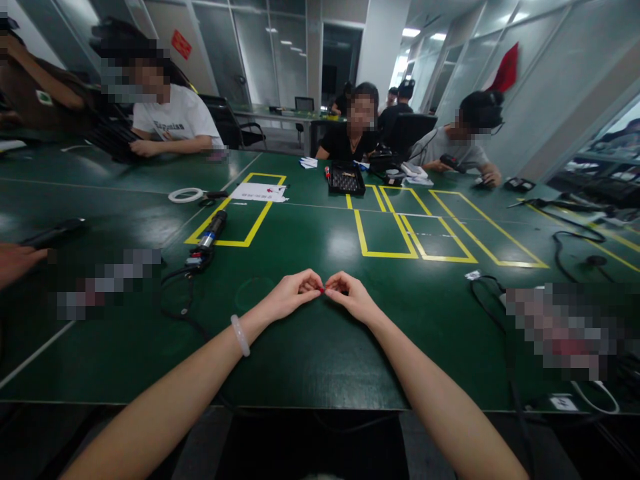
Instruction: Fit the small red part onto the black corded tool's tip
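Over the green table, my left hand and my right hand meet in front of me, fingertips nearly touching. Between the fingertips is a small red piece. It is too small to tell its kind. My left thumb and index finger pinch it from the left. The right thumb and fingers are closed at its other side, covering part of it. A pale bangle circles my left wrist.
Left of my hands lies a dark cylindrical tool with a cable. Beyond are a white paper sheet, a coiled white cable and a black tray. Yellow tape outlines mark the table. Several people sit around; black cables run at right.
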Motion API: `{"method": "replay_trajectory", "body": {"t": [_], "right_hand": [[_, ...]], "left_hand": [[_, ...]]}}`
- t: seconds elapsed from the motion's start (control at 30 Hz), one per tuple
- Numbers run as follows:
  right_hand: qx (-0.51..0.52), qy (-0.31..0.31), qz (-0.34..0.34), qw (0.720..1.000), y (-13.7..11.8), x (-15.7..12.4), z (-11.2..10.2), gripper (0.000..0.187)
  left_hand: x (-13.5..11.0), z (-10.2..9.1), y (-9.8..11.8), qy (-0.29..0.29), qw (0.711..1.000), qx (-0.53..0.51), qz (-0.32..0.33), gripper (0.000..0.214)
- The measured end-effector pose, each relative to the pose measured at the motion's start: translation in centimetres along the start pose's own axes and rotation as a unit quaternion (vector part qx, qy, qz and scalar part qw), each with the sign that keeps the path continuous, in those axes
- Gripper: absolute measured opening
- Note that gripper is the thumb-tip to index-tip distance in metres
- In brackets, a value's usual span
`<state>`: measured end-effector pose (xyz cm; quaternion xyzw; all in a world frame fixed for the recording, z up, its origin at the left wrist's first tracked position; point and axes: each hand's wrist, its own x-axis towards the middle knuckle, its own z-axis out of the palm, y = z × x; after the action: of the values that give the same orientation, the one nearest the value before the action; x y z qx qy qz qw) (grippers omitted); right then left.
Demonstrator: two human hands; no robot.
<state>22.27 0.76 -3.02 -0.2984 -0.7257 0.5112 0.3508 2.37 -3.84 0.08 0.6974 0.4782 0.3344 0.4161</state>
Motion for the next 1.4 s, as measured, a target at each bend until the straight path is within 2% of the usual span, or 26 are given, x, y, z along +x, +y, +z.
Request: {"method": "replay_trajectory", "body": {"t": [0.13, 0.2, 0.27, 0.3, 0.37, 0.43, 0.5, 0.53, 0.57, 0.63, 0.73, 0.83, 1.07, 1.2, 1.4], "right_hand": [[0.008, -0.008, 0.002, 1.0, 0.2, 0.1, 0.1, 0.024], [0.001, -0.009, 0.007, 1.0, 0.3, 0.1, 0.0, 0.021], [-0.006, -0.009, 0.011, 1.0, 0.5, 0.1, 0.0, 0.021], [-0.009, -0.009, 0.013, 1.0, 0.5, 0.1, -0.1, 0.021], [-0.015, -0.009, 0.014, 1.0, 0.5, 0.1, -0.1, 0.022], [-0.022, -0.01, 0.015, 1.0, 0.5, 0.0, -0.1, 0.022], [-0.027, -0.012, 0.014, 0.999, 0.5, 0.0, -0.1, 0.022], [-0.028, -0.013, 0.013, 0.999, 0.5, 0.0, -0.1, 0.022], [-0.028, -0.015, 0.012, 0.999, 0.5, 0.0, -0.1, 0.022], [-0.028, -0.016, 0.011, 0.999, 0.5, 0.0, -0.1, 0.021], [-0.029, -0.015, 0.012, 0.999, 0.6, 0.0, -0.1, 0.021], [-0.029, -0.011, 0.015, 0.999, 0.6, 0.0, -0.1, 0.022], [-0.033, -0.013, 0.009, 0.999, 0.8, 0.0, -0.2, 0.02], [-0.035, -0.009, 0.007, 0.999, 1.1, 0.1, -0.2, 0.022], [-0.032, -0.007, 0.01, 0.999, 1.2, 0.2, -0.2, 0.022]], "left_hand": [[-0.1, 0.0, 0.2, -0.004, 0.998, 0.049, 0.028, 0.022], [0.0, -0.7, 0.3, 0.006, 0.997, 0.073, 0.035, 0.028], [0.0, -2.3, 0.3, 0.054, 0.989, 0.132, 0.03, 0.033], [-0.1, -3.4, 0.2, 0.098, 0.979, 0.176, 0.018, 0.035], [-0.7, -6.2, -0.5, 0.214, 0.937, 0.275, -0.026, 0.035], [-1.8, -9.3, -1.6, 0.331, 0.867, 0.359, -0.095, 0.037], [-3.2, -12.3, -3.0, 0.396, 0.796, 0.428, -0.162, 0.045], [-4.0, -13.6, -3.7, 0.408, 0.771, 0.444, -0.202, 0.053], [-4.7, -14.7, -4.4, 0.4, 0.76, 0.453, -0.239, 0.062], [-5.7, -16.4, -5.7, 0.353, 0.761, 0.444, -0.315, 0.077], [-6.2, -17.7, -6.8, 0.277, 0.777, 0.412, -0.388, 0.073], [-6.0, -18.2, -7.2, 0.26, 0.776, 0.419, -0.394, 0.066], [-5.3, -17.7, -7.2, 0.25, 0.791, 0.427, -0.36, 0.07], [-4.6, -15.9, -6.6, 0.255, 0.79, 0.438, -0.345, 0.072], [-2.7, -11.6, -5.0, 0.237, 0.811, 0.457, -0.278, 0.068]]}}
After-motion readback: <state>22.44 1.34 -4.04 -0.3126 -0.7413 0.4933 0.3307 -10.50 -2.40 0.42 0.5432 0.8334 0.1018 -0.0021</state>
